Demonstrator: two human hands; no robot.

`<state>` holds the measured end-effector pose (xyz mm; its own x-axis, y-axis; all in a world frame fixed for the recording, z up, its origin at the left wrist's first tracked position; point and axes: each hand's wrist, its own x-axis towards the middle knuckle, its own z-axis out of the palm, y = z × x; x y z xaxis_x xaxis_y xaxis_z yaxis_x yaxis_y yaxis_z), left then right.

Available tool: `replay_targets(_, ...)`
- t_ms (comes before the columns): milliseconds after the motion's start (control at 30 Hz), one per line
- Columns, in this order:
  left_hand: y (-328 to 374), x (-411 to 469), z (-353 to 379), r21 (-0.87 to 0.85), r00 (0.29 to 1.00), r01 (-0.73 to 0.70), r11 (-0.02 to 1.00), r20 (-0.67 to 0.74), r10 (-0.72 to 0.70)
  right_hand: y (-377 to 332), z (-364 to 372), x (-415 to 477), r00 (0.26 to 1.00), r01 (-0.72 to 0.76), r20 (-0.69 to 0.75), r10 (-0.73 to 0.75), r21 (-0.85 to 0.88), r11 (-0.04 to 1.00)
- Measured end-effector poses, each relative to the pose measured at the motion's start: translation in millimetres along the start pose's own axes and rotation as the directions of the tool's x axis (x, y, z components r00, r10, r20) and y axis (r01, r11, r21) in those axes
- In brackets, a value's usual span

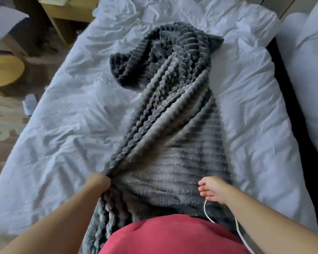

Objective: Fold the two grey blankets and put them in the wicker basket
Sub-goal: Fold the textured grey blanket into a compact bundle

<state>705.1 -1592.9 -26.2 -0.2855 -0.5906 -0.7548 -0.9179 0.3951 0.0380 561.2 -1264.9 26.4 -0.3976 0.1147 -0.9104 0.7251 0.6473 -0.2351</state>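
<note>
One grey ribbed plush blanket point(173, 110) lies in a long twisted heap down the middle of the white bed point(66, 125), its near end hanging over the bed's edge against my red shirt. My left hand point(97, 182) grips the blanket's near left edge in a closed fist. My right hand point(213, 189) rests on the near right part of the blanket with loose fingers, holding nothing. No second blanket and no wicker basket appear in view.
A thin white cable point(220, 220) runs from under my right hand down past my shirt. A wooden bedside table point(68, 17) stands at the far left, a yellow stool point(4, 70) on the left floor. A second white bed point(312, 74) lies to the right across a dark gap.
</note>
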Motion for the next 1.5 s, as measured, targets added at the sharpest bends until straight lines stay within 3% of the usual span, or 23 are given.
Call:
replay_targets(67, 9.8, 12.8, 0.0, 0.113, 0.998, -0.035, 0.993, 0.048, 0.029, -3.1, -16.9, 10.7, 1.0, -0.012, -0.008, 0.012, 0.002, 1.0)
replay_targets(233, 47.9, 32.1, -0.4, 0.101, 0.994, -0.102, 0.99, -0.035, 0.106, -31.1, -56.2, 44.1, 0.998, 0.024, -0.055, -0.023, 0.021, 0.999)
replay_targets(367, 80.8, 52.5, -1.7, 0.239, 0.985, -0.169, 0.956, 0.0, 0.174, -50.0, -76.5, 85.0, 0.995, 0.014, -0.101, -0.016, -0.026, 1.0)
replay_targets(533, 117.4, 90.4, 10.9, 0.341, 0.957, -0.286, 0.896, 0.063, 0.282, -70.7, -86.2, 152.7, 0.914, 0.033, -0.378, -0.149, -0.296, 0.954)
replay_targets(633, 127.9, 98.4, 27.1, 0.337, 0.961, -0.271, 0.901, 0.039, 0.275, -73.9, -77.9, 172.6, 0.852, 0.047, -0.493, -0.176, -0.263, 0.964)
replay_targets(767, 129.6, 98.3, 33.7, 0.125, 0.954, -0.228, 0.966, -0.167, 0.247, -63.6, -65.1, 176.8, 0.861, 0.059, -0.494, -0.119, -0.134, 0.989)
replay_targets(900, 127.9, 86.6, 19.0, -0.254, 0.954, -0.176, 0.951, -0.282, 0.101, -63.0, -65.4, 163.2, 0.902, 0.158, -0.409, -0.141, 0.007, 0.987)
replay_targets(1000, 127.3, 69.4, -4.0, -0.629, 0.974, -0.107, 0.77, -0.223, -0.047, -70.8, -72.9, 139.9, 0.954, 0.138, -0.293, -0.064, 0.238, 0.961)
replay_targets(1100, 127.0, 42.9, -36.7, -0.858, 0.991, 0.002, 0.513, -0.066, -0.114, -75.7, -90.9, 108.5, 0.986, 0.098, -0.165, -0.032, 0.41, 0.907)
replay_targets(1167, 125.7, 25.3, -66.9, -0.911, 0.994, -0.017, 0.413, -0.058, -0.088, -79.0, -110.7, 82.0, 0.987, 0.142, -0.129, -0.09, 0.477, 0.867)
replay_targets(1233, 118.9, 3.2, -100.6, -0.906, 0.99, -0.109, 0.409, -0.138, -0.042, -79.7, -134.4, 47.6, 0.97, 0.243, -0.148, -0.193, 0.559, 0.793)
replay_targets(1333, 102.3, -38.7, -151.6, -0.873, 0.969, -0.23, 0.431, -0.249, 0.013, -77.7, -177.8, -16.5, 0.912, 0.396, -0.236, -0.336, 0.722, 0.568)
replay_targets(1400, 86.8, -60.9, -174.2, -0.881, 0.966, -0.257, 0.396, -0.248, 0.076, -70.1, -201.9, -57.8, 0.87, 0.434, -0.227, -0.438, 0.776, 0.459)
replay_targets(1500, 77.1, -88.7, -201.7, -0.937, 0.966, -0.24, 0.255, -0.205, 0.154, -62.9, -221.0, -94.9, 0.821, 0.471, -0.17, -0.545, 0.741, 0.479)
